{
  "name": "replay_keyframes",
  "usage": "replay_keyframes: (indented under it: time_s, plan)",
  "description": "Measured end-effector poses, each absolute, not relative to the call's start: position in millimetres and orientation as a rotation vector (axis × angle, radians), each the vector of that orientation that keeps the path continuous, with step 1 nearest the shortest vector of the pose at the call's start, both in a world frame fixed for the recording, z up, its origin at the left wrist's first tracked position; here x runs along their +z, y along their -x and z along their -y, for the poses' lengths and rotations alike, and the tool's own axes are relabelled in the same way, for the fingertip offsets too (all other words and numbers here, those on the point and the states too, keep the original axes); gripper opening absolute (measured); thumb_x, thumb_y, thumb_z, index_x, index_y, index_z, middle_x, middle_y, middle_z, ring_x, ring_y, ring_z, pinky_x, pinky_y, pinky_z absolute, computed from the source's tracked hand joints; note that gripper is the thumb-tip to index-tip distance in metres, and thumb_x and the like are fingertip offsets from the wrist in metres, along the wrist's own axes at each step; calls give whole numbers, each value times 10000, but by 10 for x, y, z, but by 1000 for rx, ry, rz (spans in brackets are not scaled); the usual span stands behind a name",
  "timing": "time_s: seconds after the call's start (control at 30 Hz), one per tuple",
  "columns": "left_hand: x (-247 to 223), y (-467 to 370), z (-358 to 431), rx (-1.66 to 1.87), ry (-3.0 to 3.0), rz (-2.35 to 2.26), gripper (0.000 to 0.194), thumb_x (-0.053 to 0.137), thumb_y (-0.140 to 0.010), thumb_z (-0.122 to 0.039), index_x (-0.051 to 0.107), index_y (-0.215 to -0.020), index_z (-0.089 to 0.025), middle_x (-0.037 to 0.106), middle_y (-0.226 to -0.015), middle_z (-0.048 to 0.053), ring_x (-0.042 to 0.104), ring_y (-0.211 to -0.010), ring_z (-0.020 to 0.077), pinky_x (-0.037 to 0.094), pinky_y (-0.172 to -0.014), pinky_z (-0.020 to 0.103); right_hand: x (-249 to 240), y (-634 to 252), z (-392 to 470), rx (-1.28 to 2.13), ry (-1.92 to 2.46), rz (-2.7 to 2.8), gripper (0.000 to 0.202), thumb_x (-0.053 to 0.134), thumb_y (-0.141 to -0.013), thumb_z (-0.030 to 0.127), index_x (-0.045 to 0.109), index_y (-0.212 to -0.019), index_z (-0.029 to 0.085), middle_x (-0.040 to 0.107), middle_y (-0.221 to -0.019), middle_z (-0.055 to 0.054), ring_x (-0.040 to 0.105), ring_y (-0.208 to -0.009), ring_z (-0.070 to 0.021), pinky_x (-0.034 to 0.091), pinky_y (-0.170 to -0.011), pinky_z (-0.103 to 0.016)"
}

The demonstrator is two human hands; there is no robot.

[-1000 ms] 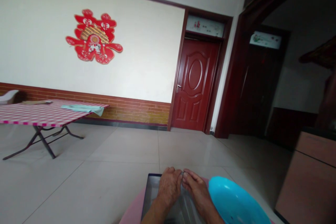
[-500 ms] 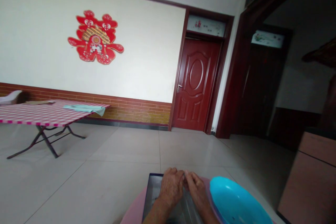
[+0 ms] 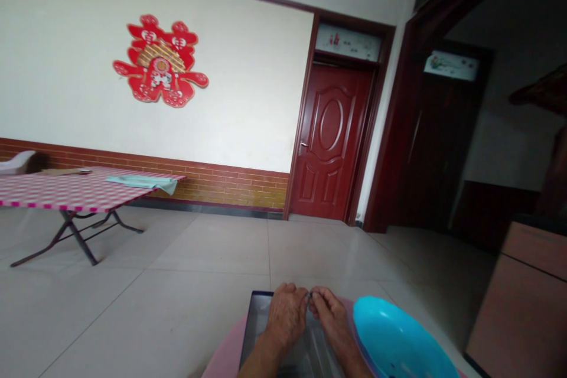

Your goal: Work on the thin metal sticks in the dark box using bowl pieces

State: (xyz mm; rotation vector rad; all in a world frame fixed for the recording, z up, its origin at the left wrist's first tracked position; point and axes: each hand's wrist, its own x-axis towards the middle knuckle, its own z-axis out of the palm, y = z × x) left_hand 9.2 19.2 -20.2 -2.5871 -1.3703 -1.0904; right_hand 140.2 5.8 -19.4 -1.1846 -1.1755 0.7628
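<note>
My left hand (image 3: 287, 310) and my right hand (image 3: 328, 314) meet at the fingertips above a shallow grey tray with a dark blue rim (image 3: 253, 319). Both hands are closed in a pinch. Between the fingertips a tiny dark thing (image 3: 309, 295) shows, too small to name. My forearms cover much of the tray, so most of its inside is hidden. Just right of my right hand stands a bright blue plastic basin (image 3: 398, 336), with a few small dark bits low inside it.
Tray and basin rest on a pink round surface (image 3: 227, 347). Farther left stands a folding table with a checked cloth (image 3: 57, 190) and a pale green cloth (image 3: 144, 182) on it. A pinkish cabinet (image 3: 516, 301) is at the right. Beyond the tiled floor is a red door (image 3: 332, 142).
My fingertips have drawn slightly apart, and a tiny dark thing now shows between them. The tray and basin stay in place.
</note>
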Motion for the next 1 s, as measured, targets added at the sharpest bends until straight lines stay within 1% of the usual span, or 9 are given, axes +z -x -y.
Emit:
replay_keyframes:
  time_s: [0.1, 0.17, 0.3, 0.43, 0.53, 0.63, 0.73, 0.9, 1.0]
  plan:
    - [-184, -99, -181, -1057, 2610, 1357, 315, 325, -917, -219, 639, -908, -197, 637, -801, 70, 556, -781, 193, 407, -788, 332, -248, -1420, -77, 714, 1234, 1305, 281, 537, -721, 498, 596, -684, 225, 619, -639, 0, 575, -643, -185, 455, -614, -285]
    - [-180, -112, -171, -1018, 2624, 1348, 316, 325, -914, -209, 639, -892, -191, 640, -803, 72, 556, -790, 193, 404, -797, 334, -264, -1435, -78, 591, 1297, 1374, 285, 478, -753, 491, 561, -646, 240, 614, -637, -7, 574, -651, -192, 443, -630, -292]
    - [-197, -132, -158, -974, 2635, 1338, 298, 345, -899, -203, 641, -938, -191, 645, -834, 79, 555, -813, 200, 406, -809, 344, -239, -1453, -57, 370, 1413, 1492, 336, 398, -772, 493, 547, -594, 249, 624, -625, -43, 565, -629, -205, 414, -632, -307]
    - [-225, -112, -178, -978, 2651, 1323, 295, 353, -897, -201, 635, -984, -195, 649, -856, 79, 563, -824, 201, 411, -828, 352, -197, -1447, -22, 360, 1434, 1499, 429, 343, -810, 531, 559, -571, 247, 644, -607, -70, 572, -626, -214, 408, -624, -311]
    - [-228, -82, -190, -1011, 2635, 1338, 301, 346, -903, -207, 637, -981, -189, 648, -846, 81, 569, -810, 198, 419, -819, 347, -192, -1442, -7, 387, 1411, 1461, 418, 350, -818, 530, 562, -589, 251, 642, -613, -55, 577, -649, -215, 415, -628, -308]
    - [-201, -60, -177, -1018, 2631, 1337, 302, 351, -907, -220, 648, -953, -193, 648, -829, 78, 572, -796, 195, 422, -807, 337, -198, -1441, 1, 430, 1359, 1467, 314, 415, -793, 494, 577, -672, 253, 655, -688, -33, 586, -702, -210, 428, -659, -298]
    - [-169, -58, -155, -990, 2645, 1336, 303, 353, -911, -222, 653, -932, -193, 651, -816, 76, 576, -791, 194, 420, -801, 333, -205, -1441, 6, 446, 1341, 1504, 257, 445, -778, 457, 583, -705, 252, 665, -743, -36, 592, -740, -208, 432, -696, -290]
    - [-157, -74, -138, -927, 2673, 1311, 301, 345, -912, -231, 642, -950, -205, 651, -829, 76, 575, -790, 204, 418, -794, 349, -225, -1456, -9, 364, 1429, 1571, 281, 371, -795, 397, 569, -665, 246, 652, -723, -53, 592, -725, -200, 428, -700, -285]
    - [-140, -79, -120, -908, 2682, 1291, 295, 344, -910, -228, 634, -962, -203, 649, -840, 74, 574, -802, 202, 416, -803, 349, -227, -1468, -30, 341, 1455, 1585, 304, 358, -791, 395, 567, -626, 248, 664, -702, -55, 594, -704, -195, 433, -695, -283]
